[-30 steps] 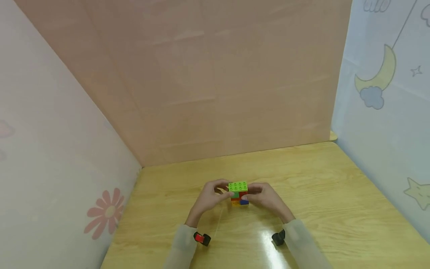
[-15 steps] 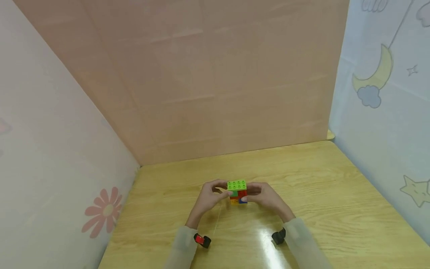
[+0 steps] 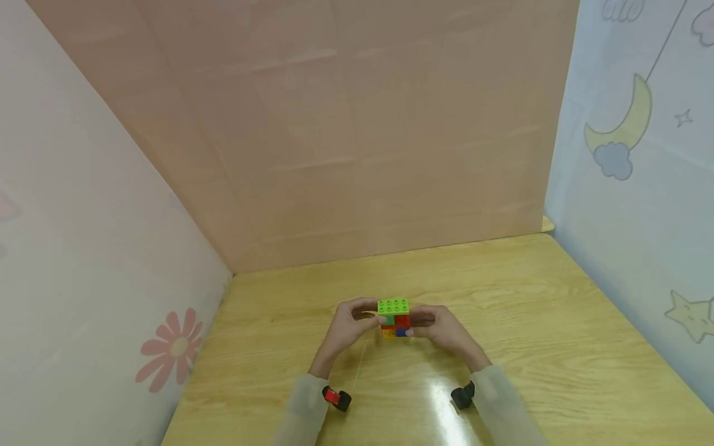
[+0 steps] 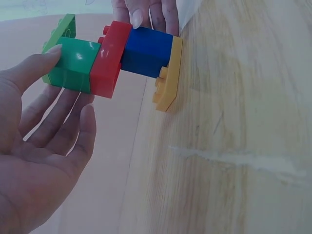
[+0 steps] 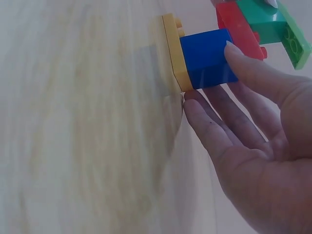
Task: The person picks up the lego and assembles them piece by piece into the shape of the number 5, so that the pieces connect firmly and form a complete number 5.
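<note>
A stack of toy building bricks stands upright on the table between both hands. From the bottom up it has an orange plate (image 4: 168,80), a blue brick (image 5: 207,58), a red brick (image 4: 110,58), a green brick (image 4: 75,64) and a light green studded plate (image 3: 393,306) on top. My left hand (image 3: 347,325) pinches the green brick, thumb on the near face and fingers behind. Lower down, my right hand (image 3: 443,331) holds the blue brick between its thumb and the fingers at the far side. The wrist views show the stack lying sideways.
The wooden table (image 3: 279,384) runs back to a brown-pink covered panel (image 3: 357,136). Printed light walls stand at the left (image 3: 100,248) and right (image 3: 630,204). Dark straps (image 3: 337,398) with small devices sit on both wrists.
The right thumb has slid slightly right and down along the blue brick. The stack and left hand keep their places, apart from a small shift of the head view.
</note>
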Demonstrator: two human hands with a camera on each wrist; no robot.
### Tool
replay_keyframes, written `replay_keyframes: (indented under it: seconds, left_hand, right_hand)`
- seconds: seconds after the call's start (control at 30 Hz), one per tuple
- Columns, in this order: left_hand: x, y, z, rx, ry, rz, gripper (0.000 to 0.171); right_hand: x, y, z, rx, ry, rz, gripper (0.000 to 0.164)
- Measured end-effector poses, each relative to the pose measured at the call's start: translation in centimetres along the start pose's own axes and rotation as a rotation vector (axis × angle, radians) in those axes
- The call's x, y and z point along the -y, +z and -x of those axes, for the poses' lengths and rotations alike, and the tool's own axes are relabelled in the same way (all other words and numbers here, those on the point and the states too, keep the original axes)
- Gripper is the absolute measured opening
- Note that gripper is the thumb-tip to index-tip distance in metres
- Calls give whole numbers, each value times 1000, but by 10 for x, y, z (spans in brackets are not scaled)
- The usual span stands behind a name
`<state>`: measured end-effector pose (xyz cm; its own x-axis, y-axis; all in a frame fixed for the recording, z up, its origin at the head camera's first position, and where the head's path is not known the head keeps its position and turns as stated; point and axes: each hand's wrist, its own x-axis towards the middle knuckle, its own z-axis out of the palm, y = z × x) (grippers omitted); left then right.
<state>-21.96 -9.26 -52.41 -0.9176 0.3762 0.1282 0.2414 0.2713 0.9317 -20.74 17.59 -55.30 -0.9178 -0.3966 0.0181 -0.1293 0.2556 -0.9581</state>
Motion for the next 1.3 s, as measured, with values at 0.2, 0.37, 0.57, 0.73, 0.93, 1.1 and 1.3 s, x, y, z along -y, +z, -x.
replay_keyframes:
  seconds: [0.2, 0.37, 0.57, 0.73, 0.93, 1.1, 1.3]
  left_hand:
    - [2, 1, -2, -2, -8, 37, 35]
    - [1, 1, -2, -7, -3, 53, 34]
    - [-1, 1, -2, -17, -25, 77, 35]
    - [-1, 1, -6, -34, -79, 75, 36]
    - [-1, 0, -13, -27, -123, 127, 41]
    - [1, 0, -19, -44, -164, 214, 51]
    - [6, -2, -24, -59, -233, 252, 56]
  right_hand:
    - [-3, -1, 0, 2, -13, -21, 48]
    - [-6, -2, -1, 10, -17, -27, 48]
    - [-5, -1, -3, 4, -20, -10, 47]
    - [-4, -1, -5, -6, -10, 6, 44]
    - [-4, -2, -7, -14, 28, 5, 42]
    - [-1, -4, -9, -24, 59, 2, 43]
    - [-2, -4, -12, -25, 110, 5, 47]
